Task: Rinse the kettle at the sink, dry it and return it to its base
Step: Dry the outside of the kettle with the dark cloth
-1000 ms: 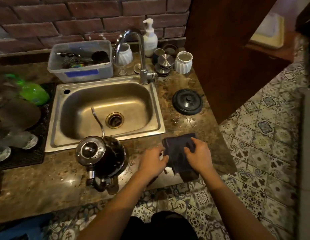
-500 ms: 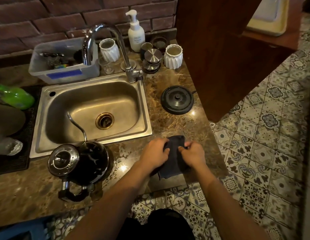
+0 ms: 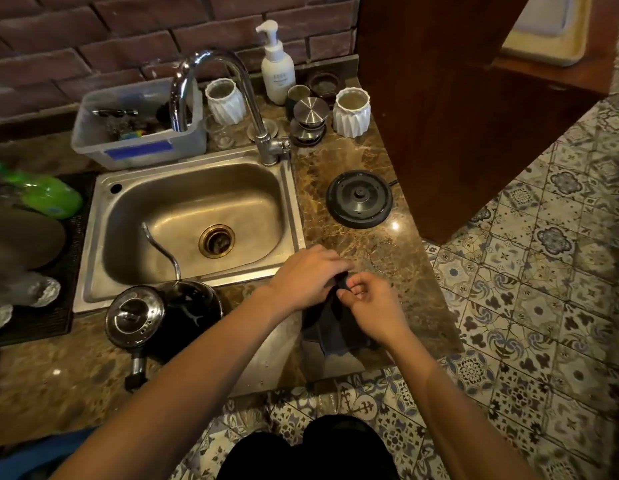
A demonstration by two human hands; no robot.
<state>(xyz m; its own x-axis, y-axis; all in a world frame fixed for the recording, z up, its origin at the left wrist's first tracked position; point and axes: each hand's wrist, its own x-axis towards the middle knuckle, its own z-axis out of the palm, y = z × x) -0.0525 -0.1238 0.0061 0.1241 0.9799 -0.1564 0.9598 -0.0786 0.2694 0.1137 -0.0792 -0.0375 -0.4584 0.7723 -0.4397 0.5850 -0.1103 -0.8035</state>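
A black gooseneck kettle (image 3: 193, 311) with a shiny lid stands on the marble counter in front of the steel sink (image 3: 193, 220), its thin spout curving up over the basin. The round black base (image 3: 359, 198) lies on the counter right of the sink, with nothing on it. A dark cloth (image 3: 330, 327) sits bunched at the counter's front edge. My left hand (image 3: 306, 277) and my right hand (image 3: 372, 306) both grip the cloth at its top, fingers meeting; most of it hangs below them. Both hands are right of the kettle and apart from it.
A chrome tap (image 3: 211, 81) arches over the sink. Behind it stand a plastic tub (image 3: 138, 147) of utensils, two white ribbed cups, a soap pump (image 3: 276, 71) and metal canisters. A black drying mat with dishes lies left. A wooden cabinet (image 3: 457, 116) rises right, above patterned floor tiles.
The cloth lay spread flat under both hands; now the hands have drawn together and gathered it into a bunch. The kettle has stayed put while the camera shifted.
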